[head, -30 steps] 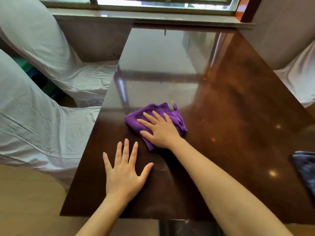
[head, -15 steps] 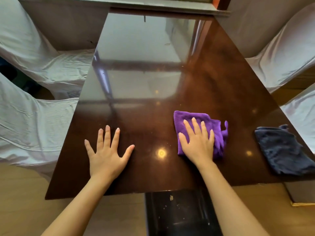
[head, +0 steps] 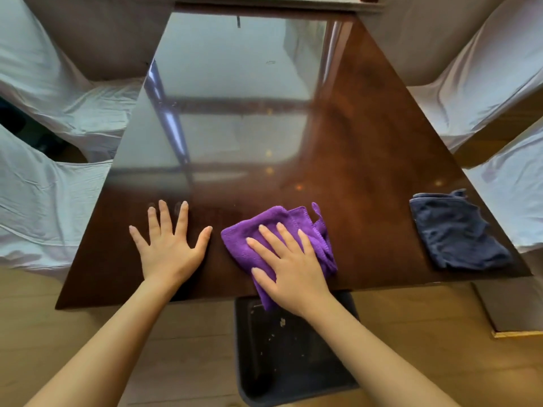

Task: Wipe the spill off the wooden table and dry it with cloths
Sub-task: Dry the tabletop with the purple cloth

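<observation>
— While I watch from the head camera, what carries everything?

— I see a glossy dark wooden table [head: 367,136], its far half mirroring a window, with white-draped chairs [head: 44,183] along both side edges and a pale wood floor [head: 440,362] below the near edge.

— And the hands?

— My view has the left hand [head: 169,251] flat on the surface near the near-left corner, fingers splayed wide, holding nothing. The right hand [head: 289,273] presses palm-down on the purple cloth [head: 305,230], fingers spread and pointing to the far-left, not curled round it.

— Where does that cloth lie?

— At the middle of the near edge, folded, long axis running far-right to near-left, one corner hanging over the edge. A dark blue cloth [head: 455,230] sits crumpled at the near-right corner, untouched.
</observation>
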Demonstrator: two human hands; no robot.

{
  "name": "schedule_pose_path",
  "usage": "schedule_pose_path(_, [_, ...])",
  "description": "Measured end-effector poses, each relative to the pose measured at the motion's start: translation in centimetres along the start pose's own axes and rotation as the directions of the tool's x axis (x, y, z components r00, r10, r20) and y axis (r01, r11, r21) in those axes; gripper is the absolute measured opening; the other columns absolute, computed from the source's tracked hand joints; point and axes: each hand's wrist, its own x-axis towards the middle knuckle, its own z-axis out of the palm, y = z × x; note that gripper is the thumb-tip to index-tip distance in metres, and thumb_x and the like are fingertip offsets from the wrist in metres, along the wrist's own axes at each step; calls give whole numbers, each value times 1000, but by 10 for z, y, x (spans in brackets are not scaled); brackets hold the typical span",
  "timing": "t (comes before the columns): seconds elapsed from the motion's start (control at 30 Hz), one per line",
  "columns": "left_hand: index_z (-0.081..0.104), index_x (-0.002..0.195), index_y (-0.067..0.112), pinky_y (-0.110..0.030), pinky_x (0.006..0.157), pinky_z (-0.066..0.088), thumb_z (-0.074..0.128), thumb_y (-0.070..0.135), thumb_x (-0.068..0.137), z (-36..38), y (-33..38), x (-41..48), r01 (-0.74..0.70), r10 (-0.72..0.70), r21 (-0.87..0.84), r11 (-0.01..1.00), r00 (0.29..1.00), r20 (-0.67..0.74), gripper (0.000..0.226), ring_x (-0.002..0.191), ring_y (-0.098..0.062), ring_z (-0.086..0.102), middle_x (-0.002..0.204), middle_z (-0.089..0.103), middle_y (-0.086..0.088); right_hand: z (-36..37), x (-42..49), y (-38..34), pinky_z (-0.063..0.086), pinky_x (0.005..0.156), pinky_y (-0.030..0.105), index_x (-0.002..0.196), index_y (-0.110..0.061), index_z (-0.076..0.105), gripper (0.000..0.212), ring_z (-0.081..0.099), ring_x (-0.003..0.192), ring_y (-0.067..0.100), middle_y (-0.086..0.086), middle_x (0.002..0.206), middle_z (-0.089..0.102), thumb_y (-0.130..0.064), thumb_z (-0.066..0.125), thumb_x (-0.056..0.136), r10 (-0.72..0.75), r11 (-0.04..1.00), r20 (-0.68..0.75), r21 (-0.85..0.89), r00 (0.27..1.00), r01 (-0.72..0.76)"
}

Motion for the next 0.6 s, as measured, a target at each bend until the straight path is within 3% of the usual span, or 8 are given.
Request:
schedule_pose_path(0.2, [2,143,35,-58,112,-7,7,75,75,5,29,-35,-34,34,21,999,999,-7,79,143,-27,-9,157,-4,-8,-15,-18,56,6,116,46,140,-41,27,55,15,144,19,-9,155,24,-54,30,86,107,994,-39,-32,994,-108])
schedule_pose_path(0.37, [0,144,34,-58,112,-6,5,75,74,10,41,-46,-26,27,40,999,999,-23,81,143,-28,-9,157,-3,-9,-32,-36,129,10,115,49,141,-38,26,53,16,144,22,-4,156,23,-52,33,91,362,927,-90,-67,928,-369])
schedule_pose_path(0.5, [1,143,35,-58,112,-6,3,76,74,10,39,-45,-14,15,41,999,999,-30,80,144,-27,-9,157,-1,-8,-21,-44,106,10,114,54,143,-31,26,55,17,143,28,1,155,25,-49,33,92,494,863,-155,-32,856,-504])
schedule_pose_path(0.6, [2,143,35,-59,112,-6,1,76,74,10,38,-45,-12,13,50,999,1000,-24,81,144,-27,-9,157,-1,-8,-13,-54,72,11,113,56,143,-27,28,60,20,142,32,3,154,29,-53,25,88,470,877,-152,-28,869,-479])
